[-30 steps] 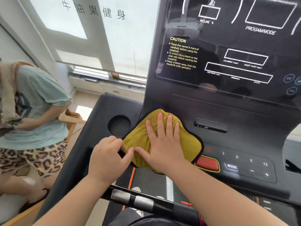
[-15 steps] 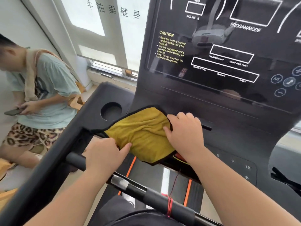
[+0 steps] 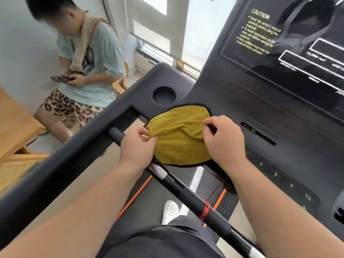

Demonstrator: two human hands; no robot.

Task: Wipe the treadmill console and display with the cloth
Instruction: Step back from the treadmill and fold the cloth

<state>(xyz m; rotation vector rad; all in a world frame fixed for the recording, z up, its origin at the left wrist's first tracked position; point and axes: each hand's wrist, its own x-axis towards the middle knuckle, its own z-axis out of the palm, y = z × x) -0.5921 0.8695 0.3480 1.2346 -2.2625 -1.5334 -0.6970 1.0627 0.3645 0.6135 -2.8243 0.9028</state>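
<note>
Now I pinch the mustard-yellow, black-edged cloth [image 3: 180,135] with both hands: left hand [image 3: 137,146] and right hand [image 3: 223,140] at opposite edges, just below the black console's round cup holder [image 3: 163,95].

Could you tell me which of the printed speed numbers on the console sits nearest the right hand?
The 3, just beside the right hand at its wrist; the 6, 9 and 12 trail away from it.

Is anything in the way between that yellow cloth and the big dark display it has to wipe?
Nothing visible. The mustard-yellow cloth with black trim, pinched by the left hand and right hand, lies below the glossy black display panel; only bare console lies between.
</note>
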